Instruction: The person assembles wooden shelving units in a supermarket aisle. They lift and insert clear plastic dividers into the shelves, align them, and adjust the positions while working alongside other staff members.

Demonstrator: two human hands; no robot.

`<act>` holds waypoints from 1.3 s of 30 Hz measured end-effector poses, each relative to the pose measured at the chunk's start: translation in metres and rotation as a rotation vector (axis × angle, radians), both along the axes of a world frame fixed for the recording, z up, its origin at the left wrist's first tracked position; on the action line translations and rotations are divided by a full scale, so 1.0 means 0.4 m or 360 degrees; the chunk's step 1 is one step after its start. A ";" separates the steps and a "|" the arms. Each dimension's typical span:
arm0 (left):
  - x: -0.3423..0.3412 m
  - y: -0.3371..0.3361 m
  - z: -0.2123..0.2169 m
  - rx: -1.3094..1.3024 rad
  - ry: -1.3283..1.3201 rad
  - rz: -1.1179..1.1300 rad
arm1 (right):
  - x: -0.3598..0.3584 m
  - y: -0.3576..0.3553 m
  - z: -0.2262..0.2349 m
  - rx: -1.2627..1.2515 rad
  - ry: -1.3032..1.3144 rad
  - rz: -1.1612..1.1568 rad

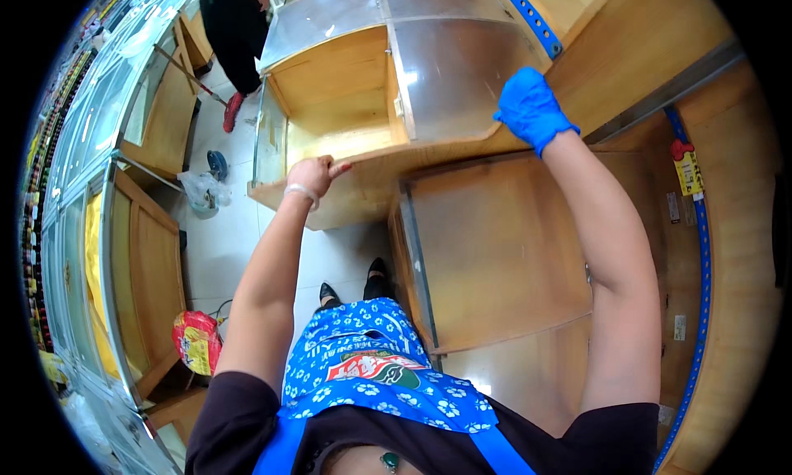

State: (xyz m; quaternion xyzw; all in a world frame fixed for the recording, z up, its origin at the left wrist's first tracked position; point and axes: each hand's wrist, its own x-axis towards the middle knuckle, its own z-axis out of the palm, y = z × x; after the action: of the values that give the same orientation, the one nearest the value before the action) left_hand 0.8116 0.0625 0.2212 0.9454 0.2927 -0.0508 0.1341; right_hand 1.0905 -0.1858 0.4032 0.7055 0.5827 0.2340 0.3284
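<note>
My bare left hand (310, 176) wraps over the upper edge of a wooden side panel (367, 176), its thumb lying along the edge. The panel belongs to a wooden display cabinet with an open compartment (334, 87) and a shiny, see-through-looking cover (454, 71). My right hand (532, 108) wears a blue glove and is closed in a fist by the far end of that same edge. Whatever its fingers may hold is hidden.
A second cabinet section (495, 252) lies close on my right. Blue perforated strips (704, 252) run along the wooden wall. Leftward stand glass-fronted cases (148, 252), a red package (198, 343) and a plastic bag (202, 190) on the floor. Another person (233, 30) stands ahead.
</note>
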 end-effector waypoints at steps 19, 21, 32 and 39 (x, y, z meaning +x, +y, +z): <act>-0.018 -0.017 -0.016 -0.0034 -0.0088 0.0068 | 0.046 -0.021 -0.033 0.0050 0.0071 0.0157; -0.014 -0.005 -0.024 -0.0016 -0.0094 0.0093 | 0.034 0.003 -0.014 -0.0049 -0.0116 0.0146; -0.041 -0.044 -0.015 -0.0153 -0.0130 0.0196 | -0.042 -0.005 0.034 -0.0010 0.0133 0.0091; -0.070 -0.033 0.054 -0.0228 -0.0308 0.0113 | -0.048 -0.020 0.006 0.0123 0.0061 -0.0008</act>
State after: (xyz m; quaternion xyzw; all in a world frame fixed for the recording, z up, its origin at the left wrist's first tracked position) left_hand 0.7835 0.0493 0.2430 0.9229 0.3072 0.0245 0.2307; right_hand 1.0711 -0.1936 0.4058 0.7234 0.5777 0.2420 0.2904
